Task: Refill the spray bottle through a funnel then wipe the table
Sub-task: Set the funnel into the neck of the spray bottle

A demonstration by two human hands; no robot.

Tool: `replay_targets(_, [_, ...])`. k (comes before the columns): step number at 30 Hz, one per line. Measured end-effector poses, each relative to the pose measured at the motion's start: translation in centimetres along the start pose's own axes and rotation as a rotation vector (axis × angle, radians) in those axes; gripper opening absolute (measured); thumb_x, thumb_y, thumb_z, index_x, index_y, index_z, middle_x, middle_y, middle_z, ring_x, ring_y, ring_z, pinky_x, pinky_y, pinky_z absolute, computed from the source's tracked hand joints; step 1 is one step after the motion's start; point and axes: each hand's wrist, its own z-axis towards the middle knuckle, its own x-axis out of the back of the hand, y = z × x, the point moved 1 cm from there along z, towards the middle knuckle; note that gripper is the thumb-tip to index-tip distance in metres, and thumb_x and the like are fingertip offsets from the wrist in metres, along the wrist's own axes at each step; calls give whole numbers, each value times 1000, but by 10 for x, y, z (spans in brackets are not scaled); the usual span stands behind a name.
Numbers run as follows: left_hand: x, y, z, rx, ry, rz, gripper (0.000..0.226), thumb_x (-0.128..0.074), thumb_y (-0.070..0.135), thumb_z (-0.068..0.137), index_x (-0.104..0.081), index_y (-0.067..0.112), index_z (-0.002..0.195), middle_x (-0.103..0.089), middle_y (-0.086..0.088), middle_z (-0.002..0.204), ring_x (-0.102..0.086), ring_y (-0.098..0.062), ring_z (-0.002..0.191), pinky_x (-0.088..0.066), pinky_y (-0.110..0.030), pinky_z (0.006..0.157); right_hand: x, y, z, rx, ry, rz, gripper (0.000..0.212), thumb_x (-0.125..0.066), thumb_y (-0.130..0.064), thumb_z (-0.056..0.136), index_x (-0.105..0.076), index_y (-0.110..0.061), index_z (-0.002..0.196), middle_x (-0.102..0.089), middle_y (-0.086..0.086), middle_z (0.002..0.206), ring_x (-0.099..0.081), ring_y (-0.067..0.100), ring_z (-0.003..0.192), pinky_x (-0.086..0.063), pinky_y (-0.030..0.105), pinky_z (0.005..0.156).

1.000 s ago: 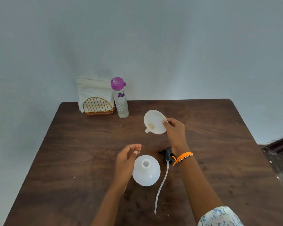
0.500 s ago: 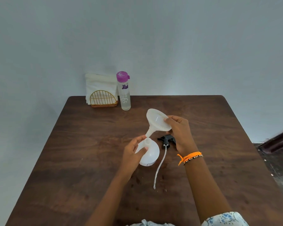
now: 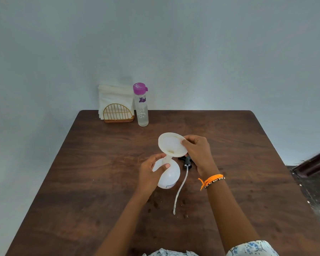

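Observation:
The white spray bottle [image 3: 171, 175] stands uncapped in the middle of the dark wooden table [image 3: 100, 182]. My left hand [image 3: 151, 174] grips its neck and shoulder. A white funnel [image 3: 171, 145] sits tilted with its spout in the bottle's mouth, and my right hand [image 3: 198, 152] pinches the funnel's rim. The black spray head [image 3: 187, 162] with its long white dip tube [image 3: 180, 191] lies on the table just right of the bottle. A clear water bottle with a purple cap [image 3: 141, 106] stands at the back.
A gold wire holder [image 3: 118, 113] with white napkins [image 3: 115, 97] stands at the table's back left, beside the water bottle. A pale wall runs behind the table. A dark piece of furniture [image 3: 314, 163] shows at the right edge.
My right hand brought the funnel down and set its spout into the bottle's mouth. My left hand closed round the bottle's neck. The view tilted up a little.

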Motion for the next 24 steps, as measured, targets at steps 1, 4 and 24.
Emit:
replay_targets(1, [-1,-1,0,5,3,-2,29,-69,27,81,-54,40,103,-58,12,118,-55,-14,110,-48,-27,88,0,1,0,12,2,-21,19,-53,-13,90,-70,-6,98,-67,5,95,-59,13,83,-49,21,58])
replay_targets(4, [-2,-3,1,8,1,-33,33,-71,33,79,-57,35,109,-62,8,121,-58,-16,108,-51,-31,88,-3,4,-1,78,18,-120,19,-54,-13,89,-71,-7,95,-68,3,89,-59,11,81,-48,18,60])
replay_targets(24, [-2,-1,-4,38,35,-65,25,-69,24,82,-59,34,102,-64,8,113,-60,-17,106,-52,-35,91,-9,13,-6,246,46,-204,20,-54,-22,91,-70,-11,98,-69,2,93,-58,10,81,-45,13,65])
